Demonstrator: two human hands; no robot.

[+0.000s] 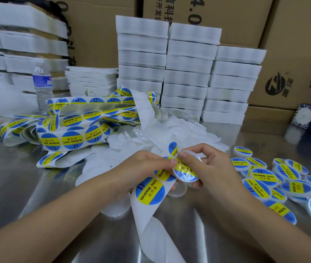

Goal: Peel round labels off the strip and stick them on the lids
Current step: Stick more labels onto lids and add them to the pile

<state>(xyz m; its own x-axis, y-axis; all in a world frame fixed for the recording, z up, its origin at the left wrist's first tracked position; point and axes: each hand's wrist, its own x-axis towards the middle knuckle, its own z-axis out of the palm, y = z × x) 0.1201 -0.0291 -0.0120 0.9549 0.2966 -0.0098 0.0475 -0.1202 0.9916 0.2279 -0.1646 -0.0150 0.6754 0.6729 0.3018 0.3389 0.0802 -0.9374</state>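
**Mid-batch: one label going on, plenty left**

Right grip (207, 165) was clenched round a clear lid (195, 155), thumb on top. A blue-and-yellow label (186, 172) lay across the lid face and looked mostly stuck down. Couldn't tell if the edge toward the other hand was pressed. Left grip (145, 164) pinched the strip (162, 174) right against the lid.

Just below the left grip, the next label (150, 190) sat unpeeled on the strip. From there the bare backing (147, 221) trailed toward the person, so that stretch was used up.

Outward from the right grip, a heap of labelled lids (264, 177) lay on the surface (27, 177): that part was done. Beyond both grips sat a pile of plain white lids (185, 130), none labelled. Farther out, left of the left grip, tangled strip loops (75, 128) were full of labels.

Judgement: well under way but nowhere near finished. The blank lids and unused labels looked like more than the finished heap.
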